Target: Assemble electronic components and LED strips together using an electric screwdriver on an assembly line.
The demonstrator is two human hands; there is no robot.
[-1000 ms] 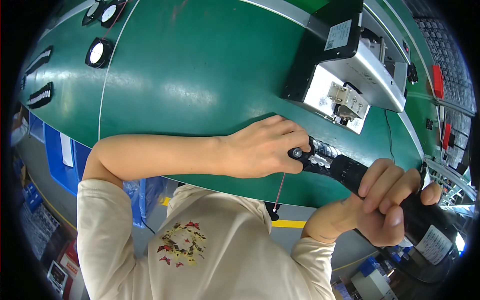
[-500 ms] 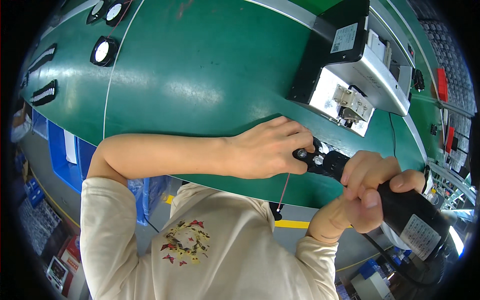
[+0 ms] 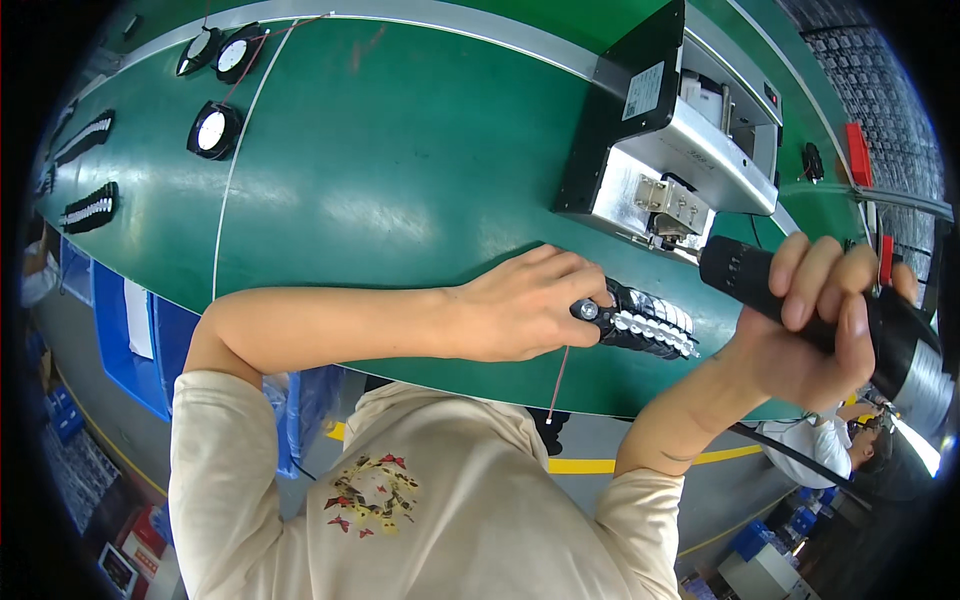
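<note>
My right hand (image 3: 815, 335) is wrapped round a black electric screwdriver (image 3: 748, 275). The bit reaches into the front of a silver and black box-shaped screw feeder (image 3: 700, 145), by the small metal block there. On the table, my left hand (image 3: 545, 305) grips the near end of a black ribbed part (image 3: 650, 320) with a row of whitish-silver pieces along it. A round metal screw-like spot shows by my left fingertips. From under that hand a thin red wire (image 3: 560, 380) hangs over the table's front edge, ending in a small white plug.
Several black fan-like units with white round centres (image 3: 212, 130) lie at the far left of the green table (image 3: 400, 170). Black ribbed strips (image 3: 92, 208) rest at its left edge. Below stands a blue bin (image 3: 125, 330). Another person (image 3: 815, 445) is at the lower right.
My right hand has lifted the screwdriver off the black part and carried it up to the screw feeder. My left hand keeps its hold; more of the ribbed part is uncovered.
</note>
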